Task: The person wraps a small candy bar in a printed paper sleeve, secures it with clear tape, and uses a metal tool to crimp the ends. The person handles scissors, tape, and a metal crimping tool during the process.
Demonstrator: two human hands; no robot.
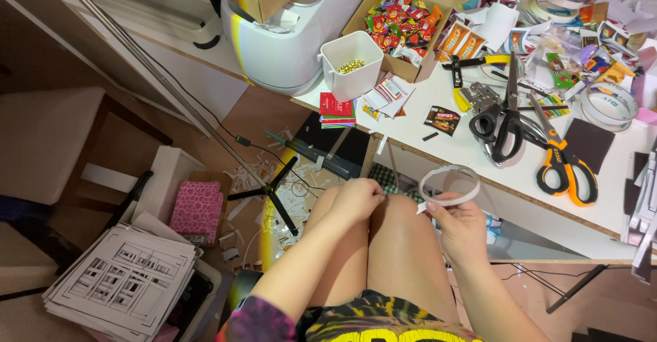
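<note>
Fingers (pixel 448 205) of the right hand (pixel 464 229) pinch a tape roll (pixel 449 185); left hand (pixel 356 200) curled shut, contents hidden.

1. White roll of tape (pixel 449 185) in the right hand (pixel 464 229).
2. Orange-and-black scissors (pixel 567 167) on the white counter (pixel 452 147).
3. All-black scissors (pixel 503 120) beside them.
4. Pink patterned box (pixel 197 208) on the floor.
5. Tie-dye shorts (pixel 369 321), purple, yellow, black.

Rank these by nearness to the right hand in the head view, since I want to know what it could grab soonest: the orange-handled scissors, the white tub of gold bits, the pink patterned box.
From the right hand:
1. Orange-handled scissors, on the desk, up and right.
2. White tub, on the desk, farther up and left.
3. Pink patterned box, on the floor, far left.
</note>
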